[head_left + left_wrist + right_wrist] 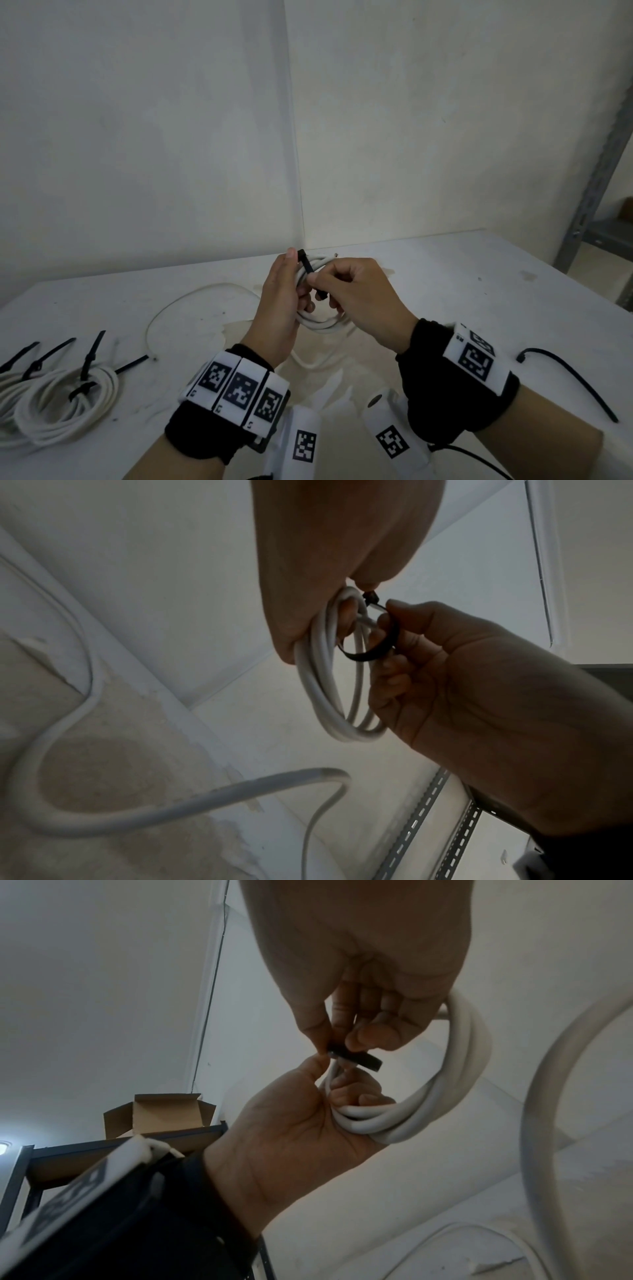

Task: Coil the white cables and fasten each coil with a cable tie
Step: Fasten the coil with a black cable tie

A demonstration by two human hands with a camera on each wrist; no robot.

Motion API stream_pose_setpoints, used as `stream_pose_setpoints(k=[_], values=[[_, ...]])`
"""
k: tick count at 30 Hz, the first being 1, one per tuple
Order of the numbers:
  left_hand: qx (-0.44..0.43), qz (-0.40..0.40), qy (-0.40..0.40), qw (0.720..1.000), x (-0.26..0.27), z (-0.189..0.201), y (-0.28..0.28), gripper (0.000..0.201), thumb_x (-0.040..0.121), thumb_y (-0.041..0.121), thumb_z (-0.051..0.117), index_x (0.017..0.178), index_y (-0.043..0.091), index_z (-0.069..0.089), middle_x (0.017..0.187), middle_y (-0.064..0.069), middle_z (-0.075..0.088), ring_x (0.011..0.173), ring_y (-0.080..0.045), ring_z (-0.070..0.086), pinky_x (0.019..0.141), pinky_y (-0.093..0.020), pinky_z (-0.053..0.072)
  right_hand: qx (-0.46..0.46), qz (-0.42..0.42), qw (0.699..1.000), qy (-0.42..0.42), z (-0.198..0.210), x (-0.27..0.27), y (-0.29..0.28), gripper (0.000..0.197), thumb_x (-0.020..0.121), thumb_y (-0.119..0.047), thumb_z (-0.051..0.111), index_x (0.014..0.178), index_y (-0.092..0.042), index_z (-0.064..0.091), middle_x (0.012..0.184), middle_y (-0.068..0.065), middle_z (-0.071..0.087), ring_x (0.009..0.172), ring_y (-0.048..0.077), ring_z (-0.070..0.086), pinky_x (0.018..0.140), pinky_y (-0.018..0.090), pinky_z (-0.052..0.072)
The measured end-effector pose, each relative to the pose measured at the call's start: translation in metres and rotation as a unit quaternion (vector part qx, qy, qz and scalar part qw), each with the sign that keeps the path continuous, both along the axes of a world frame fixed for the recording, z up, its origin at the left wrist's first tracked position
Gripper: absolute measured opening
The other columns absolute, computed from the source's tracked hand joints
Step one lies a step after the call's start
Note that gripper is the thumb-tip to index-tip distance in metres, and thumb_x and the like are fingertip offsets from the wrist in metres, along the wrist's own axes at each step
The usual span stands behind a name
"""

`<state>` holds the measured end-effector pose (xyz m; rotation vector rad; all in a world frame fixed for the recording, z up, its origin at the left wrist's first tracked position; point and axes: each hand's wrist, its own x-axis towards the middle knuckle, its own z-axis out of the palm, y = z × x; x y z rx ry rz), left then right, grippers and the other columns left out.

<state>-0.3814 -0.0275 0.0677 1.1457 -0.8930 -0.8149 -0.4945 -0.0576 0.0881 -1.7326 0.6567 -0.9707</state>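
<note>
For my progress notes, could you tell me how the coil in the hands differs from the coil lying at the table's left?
The held coil is small, gripped off the table by the left hand, its black tie still open in the right hand's pinch. The left coil is larger, lies flat and carries fastened ties. Both are white cable.

Dim, flat light w/ soft shadows; wrist views darker, edges warped, slight blur
</note>
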Motion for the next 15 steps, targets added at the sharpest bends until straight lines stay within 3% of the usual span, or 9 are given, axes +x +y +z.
stream_pose_setpoints(k=[2,10,15], values=[[0.003,-0.001,-0.003,1.0,0.0012,-0.0013,0.0003,0.048,0.1,0.037,0.028,0.115,-0.001,0.053,0.07,-0.003,0.049,0.052,-0.008,0.037,0.05,-0.023,0.036,-0.003,0.001,1.0,0.002,-0.0015,0.0008,-0.0004,0.023,0.086,-0.01,0.062,0.063,-0.009,0.065,0.05,-0.011,0.059,0.043,-0.001,0.047,0.046,0.01,0.037],[-0.004,-0.001,0.006,1.0,0.0033,-0.0033,0.0019,0.052,0.1,0.038,0.027,0.12,-0.005,0.049,0.091,-0.012,0.053,0.059,-0.011,0.039,0.049,-0.021,0.036,0.005,0.0,1.0,0.005,-0.0045,0.0042,-0.0008,0.023,0.084,-0.011,0.063,0.062,-0.009,0.064,0.052,-0.009,0.058,0.048,0.005,0.046,0.048,0.013,0.038],[-0.001,-0.001,0.007,1.0,0.0041,-0.0033,0.0046,0.051,0.1,0.037,0.027,0.118,-0.004,0.051,0.085,-0.007,0.056,0.056,-0.009,0.04,0.049,-0.021,0.036,0.01,0.014,1.0,0.003,-0.0037,0.0057,0.0005,0.024,0.085,-0.01,0.062,0.061,-0.01,0.062,0.047,-0.013,0.059,0.045,0.0,0.046,0.046,0.011,0.038]])
